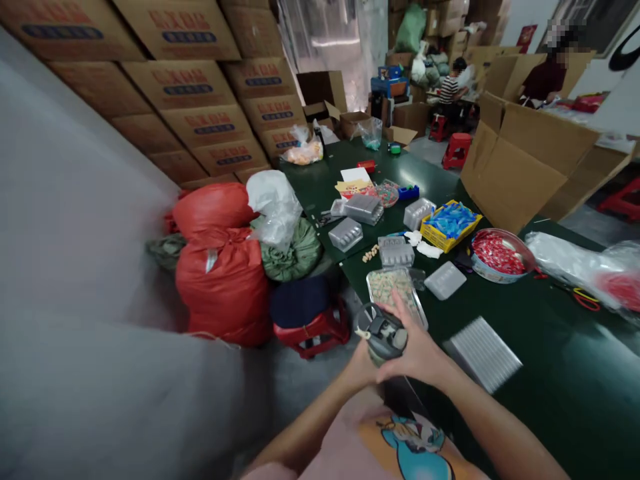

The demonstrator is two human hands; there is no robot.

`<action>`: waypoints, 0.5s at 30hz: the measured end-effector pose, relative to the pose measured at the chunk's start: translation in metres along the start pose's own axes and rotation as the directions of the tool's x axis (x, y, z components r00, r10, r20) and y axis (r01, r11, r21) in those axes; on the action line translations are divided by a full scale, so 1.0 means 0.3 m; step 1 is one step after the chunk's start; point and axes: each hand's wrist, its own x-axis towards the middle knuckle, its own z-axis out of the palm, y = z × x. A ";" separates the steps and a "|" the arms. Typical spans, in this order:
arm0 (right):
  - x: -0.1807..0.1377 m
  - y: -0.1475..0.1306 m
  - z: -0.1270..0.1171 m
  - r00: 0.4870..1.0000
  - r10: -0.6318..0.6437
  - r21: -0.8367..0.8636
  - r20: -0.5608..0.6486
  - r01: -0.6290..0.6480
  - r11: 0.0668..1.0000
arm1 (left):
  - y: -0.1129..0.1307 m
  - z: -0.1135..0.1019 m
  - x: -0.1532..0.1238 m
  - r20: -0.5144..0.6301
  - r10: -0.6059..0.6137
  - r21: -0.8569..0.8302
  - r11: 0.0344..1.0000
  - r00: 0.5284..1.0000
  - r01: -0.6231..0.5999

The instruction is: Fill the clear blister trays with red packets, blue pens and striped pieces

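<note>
A water bottle (384,335) with a dark grey lid and a carry loop is held upright close to my body, at the table's near edge. My left hand (364,365) is wrapped round its lower side, with most of its fingers hidden behind the bottle. Around the lid on the other side curves my right hand (415,343), thumb toward me and fingers on the far side. Just beyond the bottle lies a metal tray (423,308) of small pale pieces, partly covered by my right fingers.
On the green table (550,340) are clear plastic cases (395,253), a yellow basket (443,240) of blue pieces, a round tin (500,275) of red pieces, scissors (585,300) and a ribbed clear stack (484,353). A red stool (313,327) and red sacks (220,280) stand left.
</note>
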 end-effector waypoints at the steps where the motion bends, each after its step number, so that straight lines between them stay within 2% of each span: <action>1: 0.087 0.018 0.022 1.000 0.027 -0.014 0.013 -0.027 1.000 | -0.011 -0.092 0.052 0.022 0.007 0.006 1.000 1.000 -0.007; 3: 0.261 0.053 0.073 0.997 0.071 -0.045 -0.007 -0.071 0.996 | -0.027 -0.269 0.162 0.057 0.001 0.024 1.000 0.998 -0.003; 5: 0.427 0.081 0.121 0.994 0.094 -0.069 -0.052 -0.097 0.993 | -0.032 -0.423 0.273 0.046 -0.015 0.027 1.000 0.999 0.014; 8: 0.643 0.102 0.167 0.982 0.120 -0.102 -0.148 -0.136 0.985 | -0.022 -0.587 0.438 -0.003 0.015 -0.003 1.000 1.000 -0.015; 11: 0.811 0.115 0.175 0.959 0.122 -0.125 -0.257 -0.158 0.980 | -0.004 -0.679 0.589 -0.038 0.046 -0.038 0.998 0.998 -0.047; 15: 0.979 0.140 0.136 0.931 0.071 -0.133 -0.357 -0.126 0.983 | 0.014 -0.731 0.758 -0.058 0.078 -0.051 0.995 0.995 -0.081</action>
